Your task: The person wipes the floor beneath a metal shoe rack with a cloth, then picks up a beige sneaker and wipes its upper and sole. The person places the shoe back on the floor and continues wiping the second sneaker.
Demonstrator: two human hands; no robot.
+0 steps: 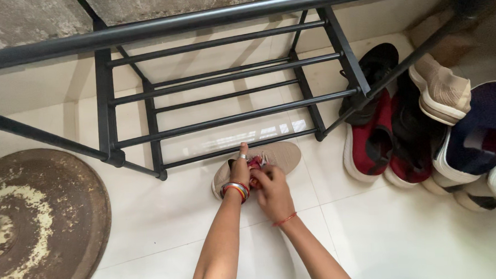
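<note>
Both hands grip one beige shoe (277,156) before the black rack (223,90). Left hand (239,171) pinches its opening, and right hand (272,192) closes on red cloth (254,164) inside.

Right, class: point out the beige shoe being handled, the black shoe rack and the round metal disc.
beige shoe (283,154): head view, on its toe end.
black shoe rack (106,101): head view, on its front left upright.
round metal disc (65,222): head view, on its brown face.

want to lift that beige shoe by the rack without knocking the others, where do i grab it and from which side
Probably grip the beige shoe at its heel end, around the collar, coming from above on the near side. It lies sideways on the floor with the toe pointing right toward the shoe pile, and the left hand and right hand already sit at the opening.
</note>
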